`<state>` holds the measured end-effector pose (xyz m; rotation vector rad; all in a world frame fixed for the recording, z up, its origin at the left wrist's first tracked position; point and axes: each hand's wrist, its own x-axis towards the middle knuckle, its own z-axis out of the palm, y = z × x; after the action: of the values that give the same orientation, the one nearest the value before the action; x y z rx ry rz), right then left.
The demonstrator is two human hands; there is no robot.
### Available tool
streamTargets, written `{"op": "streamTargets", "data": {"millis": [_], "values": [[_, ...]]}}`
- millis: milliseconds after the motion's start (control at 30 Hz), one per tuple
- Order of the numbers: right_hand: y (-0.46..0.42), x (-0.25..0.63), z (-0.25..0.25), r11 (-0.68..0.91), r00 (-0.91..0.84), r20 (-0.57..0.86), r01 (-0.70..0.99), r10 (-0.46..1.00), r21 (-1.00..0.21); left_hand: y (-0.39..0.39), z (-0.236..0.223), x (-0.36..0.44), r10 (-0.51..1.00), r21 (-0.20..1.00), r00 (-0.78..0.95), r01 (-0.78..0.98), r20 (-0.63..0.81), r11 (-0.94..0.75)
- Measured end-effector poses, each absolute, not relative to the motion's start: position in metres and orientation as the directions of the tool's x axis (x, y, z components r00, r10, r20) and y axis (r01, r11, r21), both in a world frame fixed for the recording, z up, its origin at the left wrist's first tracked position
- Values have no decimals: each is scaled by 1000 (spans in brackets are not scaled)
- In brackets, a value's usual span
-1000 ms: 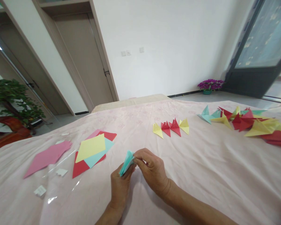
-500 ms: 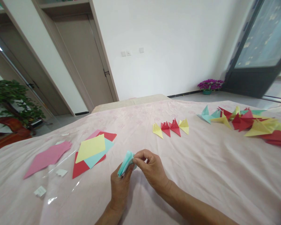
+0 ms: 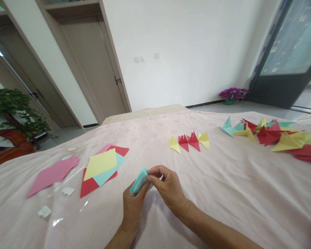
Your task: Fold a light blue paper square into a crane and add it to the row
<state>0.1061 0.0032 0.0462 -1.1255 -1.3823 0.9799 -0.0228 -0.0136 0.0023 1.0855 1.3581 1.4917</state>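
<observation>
A folded turquoise origami paper (image 3: 139, 181) is held up off the cloth near the bottom middle of the head view. My left hand (image 3: 134, 204) grips its lower part, thumb pressed along one side. With thumb and forefinger, my right hand (image 3: 168, 186) pinches the paper's upper right edge, and the fingertips hide that corner. Beyond the hands stands a row of small folded paper cranes, with a yellow one (image 3: 174, 144) at its left end and a red one (image 3: 194, 141) near its right end.
Left of the hands lie loose paper sheets, a yellow one (image 3: 101, 164) on top, and a pink stack (image 3: 53, 174). White scraps (image 3: 68, 191) rest beside them on the pink tablecloth (image 3: 150, 138). A heap of folded cranes (image 3: 290, 140) covers the right rear.
The turquoise paper has turned slightly in the fingers, and its layers now look pressed flatter together. Both hands stay almost in place.
</observation>
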Motion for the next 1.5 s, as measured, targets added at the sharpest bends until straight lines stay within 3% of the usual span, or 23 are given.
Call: {"op": "streamTargets", "data": {"millis": [567,1033,1200,1367,1500], "values": [[5,108,43,293,-62,288,285,956,-913,-13,-2,-25,958,993,-263,-1,115,-120],[6,109,41,319,-30,331,357,943,-878,-11,5,-23,961,999,-274,-19,-35,31],[9,110,37,405,31,457,412,889,-816,-8,2,-26,976,991,-211,-130,-52,25],[11,111,33,318,-5,337,345,942,-883,-7,5,-26,987,989,-148,-145,-55,34],[13,109,31,263,-30,263,225,964,-938,-7,6,-25,979,985,-193,-166,-70,38]]}}
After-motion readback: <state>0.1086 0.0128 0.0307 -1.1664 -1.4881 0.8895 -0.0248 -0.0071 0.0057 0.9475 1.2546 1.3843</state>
